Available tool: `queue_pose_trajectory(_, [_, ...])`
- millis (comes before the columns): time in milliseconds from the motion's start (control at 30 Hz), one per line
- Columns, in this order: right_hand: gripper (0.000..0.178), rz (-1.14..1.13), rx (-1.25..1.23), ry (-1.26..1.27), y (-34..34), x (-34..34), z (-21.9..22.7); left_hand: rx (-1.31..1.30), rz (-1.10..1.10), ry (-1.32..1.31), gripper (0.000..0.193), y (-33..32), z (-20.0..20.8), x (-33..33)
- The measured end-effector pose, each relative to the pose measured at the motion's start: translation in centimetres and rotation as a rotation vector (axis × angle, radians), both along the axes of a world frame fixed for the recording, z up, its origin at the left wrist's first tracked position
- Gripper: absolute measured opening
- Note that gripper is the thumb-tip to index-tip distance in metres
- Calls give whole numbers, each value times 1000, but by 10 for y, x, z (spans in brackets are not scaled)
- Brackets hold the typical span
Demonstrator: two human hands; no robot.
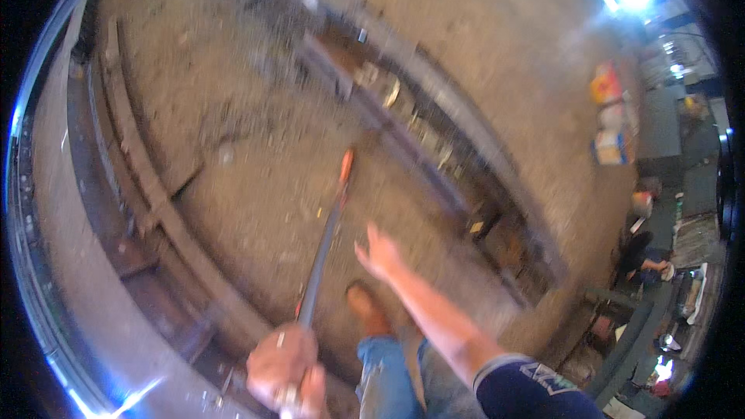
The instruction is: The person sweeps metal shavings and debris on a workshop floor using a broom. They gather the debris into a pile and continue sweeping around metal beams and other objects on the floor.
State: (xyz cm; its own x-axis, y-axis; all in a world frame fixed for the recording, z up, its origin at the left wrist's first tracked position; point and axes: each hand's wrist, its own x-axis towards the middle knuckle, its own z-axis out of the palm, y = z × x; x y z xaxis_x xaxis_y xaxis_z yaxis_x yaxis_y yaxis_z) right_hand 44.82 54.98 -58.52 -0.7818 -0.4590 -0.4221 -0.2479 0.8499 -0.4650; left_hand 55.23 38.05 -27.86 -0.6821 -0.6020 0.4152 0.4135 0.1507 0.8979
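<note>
My left hand (pixel 283 365) is closed around the near end of a long, slim grey bar with orange ends (pixel 317 268). The bar slants away from me over the dirt floor, its far orange tip pointing toward a steel beam. Its exact kind is blurred. My right hand (pixel 380 254) reaches forward to the right of the bar, fingers apart, with nothing in it. Beyond that hand lies the long steel beam (pixel 403 140), its trough holding small loose pieces.
Another long steel frame (pixel 186 256) with cross pieces runs along my left. My brown boot (pixel 367 306) stands between the two. Colourful bags (pixel 610 116) sit at the right, near a cluttered bench (pixel 660 221) and another person's arm (pixel 653 264). Bright light glares at the upper right.
</note>
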Motion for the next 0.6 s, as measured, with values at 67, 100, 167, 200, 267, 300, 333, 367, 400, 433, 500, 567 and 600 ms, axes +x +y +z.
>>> queue_pose_trajectory(67, [75,115,168,-235,22,10,36,-97,54,67,36,-9,29,13])
queue_pose_trajectory(100, [72,84,231,-228,56,15,34,-92,85,81,36,-9,42,17])
queue_pose_trajectory(167, [60,102,165,-33,141,34,12,-66,165,-28,35,-1,43,11])
queue_pose_trajectory(200, [58,143,418,-297,143,36,23,-102,222,-178,34,-2,33,6])
queue_pose_trajectory(267, [56,129,475,-362,180,52,34,-155,206,-374,33,2,-10,-19])
queue_pose_trajectory(300, [56,111,441,-353,200,73,35,-123,34,-245,38,4,-53,-23])
queue_pose_trajectory(333, [56,108,398,-334,208,84,38,-120,-5,-228,39,6,-34,-29])
queue_pose_trajectory(367, [56,103,358,-311,214,84,37,-114,-44,-207,41,8,-11,-32])
queue_pose_trajectory(400, [56,72,320,-335,212,100,42,-143,-50,-170,40,5,24,-28])
queue_pose_trajectory(433, [56,30,292,-339,214,103,46,-119,-32,-128,38,10,57,-27])
queue_pose_trajectory(500, [58,-2,208,-327,205,110,61,-6,-197,-51,40,13,105,-16])
queue_pose_trajectory(567, [64,-29,135,-274,202,118,76,144,-282,-91,26,23,119,-5])
queue_pose_trajectory(600, [67,-44,126,-275,186,121,83,203,-306,-126,21,26,118,9])
